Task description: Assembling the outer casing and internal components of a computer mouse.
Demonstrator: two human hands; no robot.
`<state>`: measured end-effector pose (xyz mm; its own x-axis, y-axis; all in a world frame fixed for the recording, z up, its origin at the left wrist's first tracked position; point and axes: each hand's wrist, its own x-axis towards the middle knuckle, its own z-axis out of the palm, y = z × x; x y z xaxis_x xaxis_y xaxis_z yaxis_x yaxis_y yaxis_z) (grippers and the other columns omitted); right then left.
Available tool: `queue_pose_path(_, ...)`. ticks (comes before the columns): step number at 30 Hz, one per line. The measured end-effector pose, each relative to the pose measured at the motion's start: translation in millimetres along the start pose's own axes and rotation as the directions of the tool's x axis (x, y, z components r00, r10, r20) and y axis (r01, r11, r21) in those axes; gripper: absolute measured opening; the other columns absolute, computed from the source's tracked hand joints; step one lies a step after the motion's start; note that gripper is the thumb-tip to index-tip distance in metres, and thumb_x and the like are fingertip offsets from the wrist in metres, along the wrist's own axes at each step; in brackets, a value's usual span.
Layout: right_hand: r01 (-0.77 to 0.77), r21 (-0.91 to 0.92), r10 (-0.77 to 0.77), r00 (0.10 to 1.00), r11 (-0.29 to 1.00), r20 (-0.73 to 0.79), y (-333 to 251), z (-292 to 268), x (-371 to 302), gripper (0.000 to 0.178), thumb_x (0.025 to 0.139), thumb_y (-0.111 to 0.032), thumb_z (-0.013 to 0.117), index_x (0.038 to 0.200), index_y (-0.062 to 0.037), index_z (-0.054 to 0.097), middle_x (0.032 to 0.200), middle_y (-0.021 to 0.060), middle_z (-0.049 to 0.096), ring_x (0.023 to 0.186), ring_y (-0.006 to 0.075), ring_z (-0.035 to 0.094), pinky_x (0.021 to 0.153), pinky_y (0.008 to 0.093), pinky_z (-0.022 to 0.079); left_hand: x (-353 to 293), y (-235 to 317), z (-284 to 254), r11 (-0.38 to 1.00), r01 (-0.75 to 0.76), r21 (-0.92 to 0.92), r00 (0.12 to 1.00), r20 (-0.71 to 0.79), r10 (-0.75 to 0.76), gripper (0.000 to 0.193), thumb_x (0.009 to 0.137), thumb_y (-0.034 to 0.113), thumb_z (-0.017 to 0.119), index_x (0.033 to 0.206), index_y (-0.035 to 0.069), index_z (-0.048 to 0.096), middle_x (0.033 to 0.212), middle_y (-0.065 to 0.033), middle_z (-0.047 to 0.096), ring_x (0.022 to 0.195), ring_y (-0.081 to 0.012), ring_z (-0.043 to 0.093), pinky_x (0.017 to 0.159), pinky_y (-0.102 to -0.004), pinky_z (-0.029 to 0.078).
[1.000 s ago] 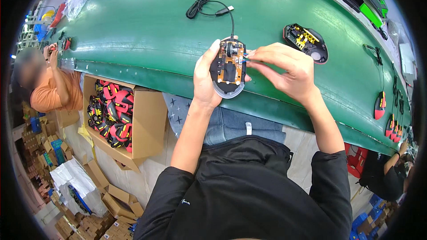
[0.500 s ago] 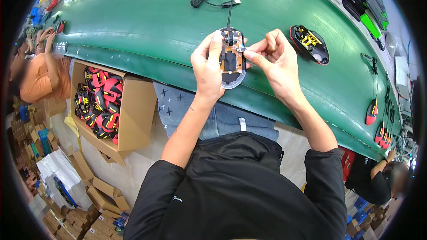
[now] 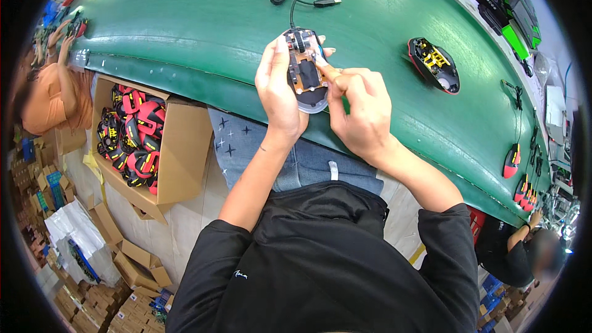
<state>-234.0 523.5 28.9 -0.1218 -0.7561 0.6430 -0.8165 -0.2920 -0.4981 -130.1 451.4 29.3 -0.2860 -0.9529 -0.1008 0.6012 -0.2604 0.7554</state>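
Gripping the open mouse base (image 3: 306, 74), the left hand (image 3: 279, 95) is steadying it while the right hand (image 3: 361, 108), fingers curled, is pressing a fingertip onto its circuit board (image 3: 303, 69); excess pressure is risking a crack.

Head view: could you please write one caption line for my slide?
Left hand holds an open mouse base over the green belt; right hand presses a finger on it.

The scene is brightly and evenly lit from above. Soft white glare is seen on the green belt (image 3: 185, 18). Shadows are faint. Straight edges are bent near the round black rim. The middle is sharp; the far edges are blurred.
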Motion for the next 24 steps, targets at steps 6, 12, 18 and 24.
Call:
queue_pose_path(6, 0.045, -0.028, -0.045, 0.999, 0.999, -0.006, -8, -5, 6, 0.022, 0.067, 0.002, 0.068, 0.086, -0.0028, 0.060, 0.087, 0.0090, 0.065, 0.086, 0.0248, 0.062, 0.075, 0.0351, 0.048, -3, 4, 1, 0.998, -0.014, 0.068, 1.000, 0.025, 0.012, 0.024, 0.098, 0.012, 0.053, 0.115, -0.004, 0.053, 0.113, -0.0229, 0.063, 0.099, -0.0289, 0.066, 0.084, -0.0409, 0.058)
queue_pose_path(12, -0.144, 0.269, 0.151, 0.989, 0.952, -0.007, 4, -6, 0, 0.022, 0.069, 0.006, 0.069, 0.088, -0.0022, 0.059, 0.088, 0.0093, 0.068, 0.085, 0.0247, 0.064, 0.074, 0.0339, 0.051, 0, 5, -4, 0.999, 0.052, 0.010, 0.997, 0.060, -0.053, 0.035, 0.088, -0.002, 0.065, 0.119, -0.002, 0.050, 0.111, -0.0185, 0.063, 0.098, -0.0270, 0.067, 0.080, -0.0363, 0.059)
queue_pose_path(18, -0.154, 0.307, 0.201, 0.971, 0.939, -0.128, 16, -17, 12, 0.023, 0.073, 0.008, 0.068, 0.092, -0.0017, 0.059, 0.087, 0.0094, 0.071, 0.076, 0.0207, 0.068, 0.070, 0.0302, 0.053, -2, 4, 0, 0.997, 0.076, -0.018, 0.988, 0.134, -0.073, 0.046, 0.088, -0.003, 0.064, 0.129, 0.000, 0.044, 0.116, -0.0216, 0.061, 0.102, -0.0315, 0.066, 0.080, -0.0424, 0.060)
queue_pose_path(24, -0.254, -0.441, 0.417, 0.850, 0.861, 0.323, 58, -111, 48, 0.080, 0.068, -0.029, 0.083, 0.138, -0.0084, 0.048, 0.122, 0.0129, 0.062, 0.114, 0.0303, 0.057, 0.098, 0.0394, 0.046, -5, 6, -2, 0.994, 0.102, -0.046, 0.977, 0.191, -0.092, 0.050, 0.090, -0.001, 0.062, 0.134, 0.002, 0.040, 0.120, -0.0246, 0.058, 0.104, -0.0363, 0.065, 0.081, -0.0459, 0.060)
